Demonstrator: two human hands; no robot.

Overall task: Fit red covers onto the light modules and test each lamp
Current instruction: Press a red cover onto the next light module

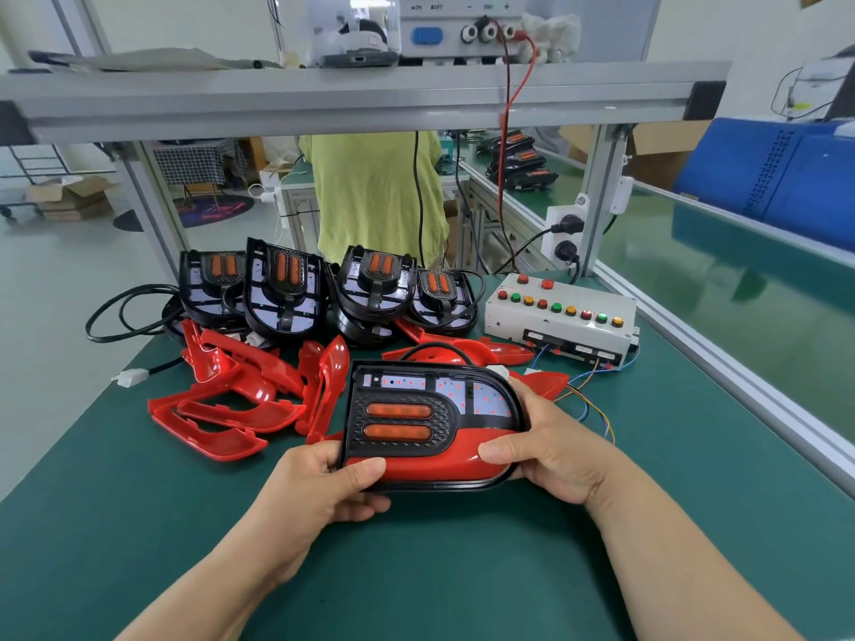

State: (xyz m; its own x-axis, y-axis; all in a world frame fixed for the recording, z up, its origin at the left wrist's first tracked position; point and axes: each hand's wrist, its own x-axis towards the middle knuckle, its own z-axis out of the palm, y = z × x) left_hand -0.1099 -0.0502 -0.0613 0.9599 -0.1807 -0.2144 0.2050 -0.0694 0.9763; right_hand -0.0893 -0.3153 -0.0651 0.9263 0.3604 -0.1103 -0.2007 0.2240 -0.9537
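Red cover point(430, 464) sits on light module point(401, 423); power supply point(455, 27) reads ON, OFF.

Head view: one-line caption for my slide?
Left hand and right hand grip a light module, red cover along its near edge.

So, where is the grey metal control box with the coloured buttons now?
In the head view, the grey metal control box stands on the green table mat at the right rear, beside the black light modules.

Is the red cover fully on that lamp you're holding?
Not fully. The red cover sits only along the near edge of the light module; the white LED board on the far side is bare.
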